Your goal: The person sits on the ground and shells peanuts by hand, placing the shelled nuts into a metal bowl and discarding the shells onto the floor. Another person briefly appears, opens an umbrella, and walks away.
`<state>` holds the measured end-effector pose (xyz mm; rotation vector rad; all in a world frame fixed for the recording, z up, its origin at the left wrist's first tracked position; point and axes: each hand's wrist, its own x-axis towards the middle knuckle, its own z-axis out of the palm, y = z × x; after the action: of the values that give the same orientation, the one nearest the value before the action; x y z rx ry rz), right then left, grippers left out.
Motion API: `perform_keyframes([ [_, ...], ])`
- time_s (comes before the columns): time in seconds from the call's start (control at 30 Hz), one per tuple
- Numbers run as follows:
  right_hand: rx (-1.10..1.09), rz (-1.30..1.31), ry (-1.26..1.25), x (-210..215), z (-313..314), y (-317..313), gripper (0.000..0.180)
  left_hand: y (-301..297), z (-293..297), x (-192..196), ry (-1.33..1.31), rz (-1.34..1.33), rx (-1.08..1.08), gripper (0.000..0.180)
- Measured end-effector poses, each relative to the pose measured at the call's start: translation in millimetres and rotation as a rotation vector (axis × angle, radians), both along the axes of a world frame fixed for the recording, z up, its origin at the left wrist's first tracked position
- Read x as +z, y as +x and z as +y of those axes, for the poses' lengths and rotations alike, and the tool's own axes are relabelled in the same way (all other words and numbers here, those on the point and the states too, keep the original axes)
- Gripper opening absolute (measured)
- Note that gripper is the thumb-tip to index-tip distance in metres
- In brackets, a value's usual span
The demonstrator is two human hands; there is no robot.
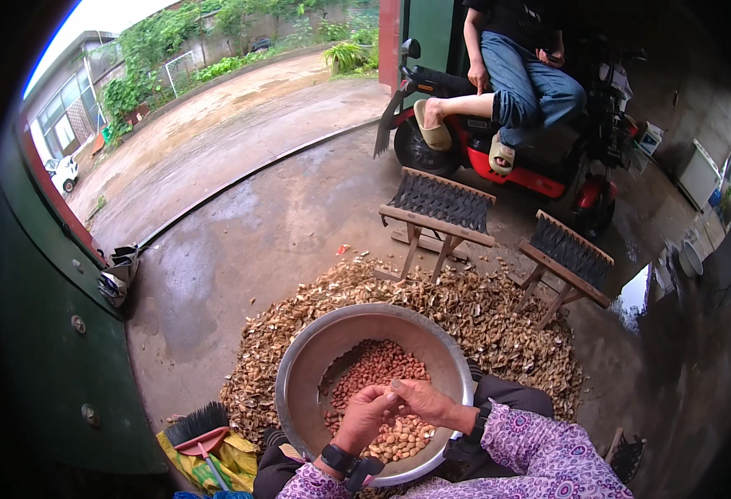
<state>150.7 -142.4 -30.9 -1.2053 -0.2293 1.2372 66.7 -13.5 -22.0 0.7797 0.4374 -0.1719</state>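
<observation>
Left hand (364, 418): fingers pinched; cannot tell on what
Right hand (428, 402): fingers closed, meeting the left's
Red peanut kernels (380, 364), unshelled peanuts (404, 437): in one metal basin (303, 391)
Folding stools (442, 202): two beyond

Anything between left hand (364, 417) and right hand (428, 402) is hidden.

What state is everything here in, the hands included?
Left hand: fingertips pinched, close to right's
Right hand: fingertips pinched; anything held is hidden
Metal bowl: upright, partly filled
Reddish kernels: shelled, loose
Tan peanuts: unshelled
Shell heap: broken, spread on floor
Two stools: upright, unoccupied
Scooter: parked, person seated on it
</observation>
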Motion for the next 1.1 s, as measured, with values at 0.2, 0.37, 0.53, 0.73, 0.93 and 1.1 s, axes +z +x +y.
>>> perform_keyframes([
  [0.2, 0.005, -0.037, -0.045, 0.4, 0.2, -1.8, 0.048, 0.7, 2.7, -13.0, -0.022, -0.012, 0.052, 0.007],
  [0.37, 0.015, -0.044, -0.033, 2.3, -0.8, -1.6, 0.05, 0.8, 1.1, -10.2, -0.028, -0.017, 0.046, 0.006],
  [0.53, 0.01, -0.026, 0.03, -1.8, -1.0, -0.7, 0.052, 3.5, -2.1, 1.0, -0.093, -0.044, 0.016, 0.008],
  [0.73, -0.001, 0.043, 0.063, 6.3, -0.1, -1.4, 0.052, 2.9, -1.6, -0.9, -0.111, -0.096, 0.018, 0.008],
  [0.93, -0.029, 0.14, 0.022, -2.3, 0.1, -4.0, 0.056, 2.3, -4.0, 1.3, -0.065, -0.08, 0.009, 0.011],
  [1.1, -0.024, 0.189, 0.023, -11.0, -0.2, -5.0, 0.056, 0.6, -3.7, 0.2, -0.095, -0.102, -0.008, 0.012],
])
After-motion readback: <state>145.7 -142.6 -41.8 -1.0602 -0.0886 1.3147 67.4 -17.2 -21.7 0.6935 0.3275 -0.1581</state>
